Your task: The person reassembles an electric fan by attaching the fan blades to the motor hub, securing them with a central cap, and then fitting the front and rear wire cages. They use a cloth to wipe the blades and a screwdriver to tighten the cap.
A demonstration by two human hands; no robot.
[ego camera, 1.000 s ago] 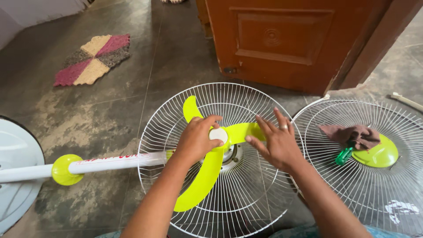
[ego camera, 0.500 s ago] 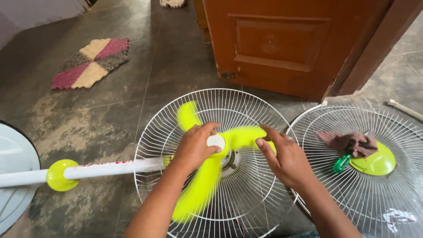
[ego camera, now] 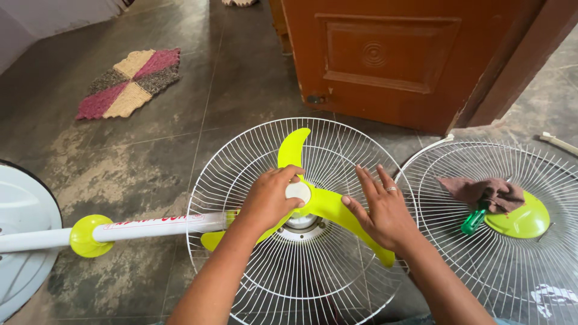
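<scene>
The lime-green three-bladed plastic fan propeller (ego camera: 328, 207) sits at the centre of the round white wire rear guard (ego camera: 241, 180), which lies face-up on the grey stone floor (ego camera: 241, 78). The left hand (ego camera: 271, 198) is curled over the hub, with its fingertips closed on the small white round blade cap (ego camera: 298, 191). The right hand (ego camera: 382, 210) lies open and flat, fingers spread, pressed on the blade that points toward the lower right. A white tubular stand pole (ego camera: 156, 225) with a lime-green collar (ego camera: 87, 236) extends left from the guard toward a white round base (ego camera: 21, 241). To the right lies a second white wire guard (ego camera: 512, 277), carrying a brown cloth (ego camera: 484, 191), a green-handled tool (ego camera: 474, 221) and a lime-green round centre cover (ego camera: 521, 219). A brown wooden door (ego camera: 385, 60) stands behind.
</scene>
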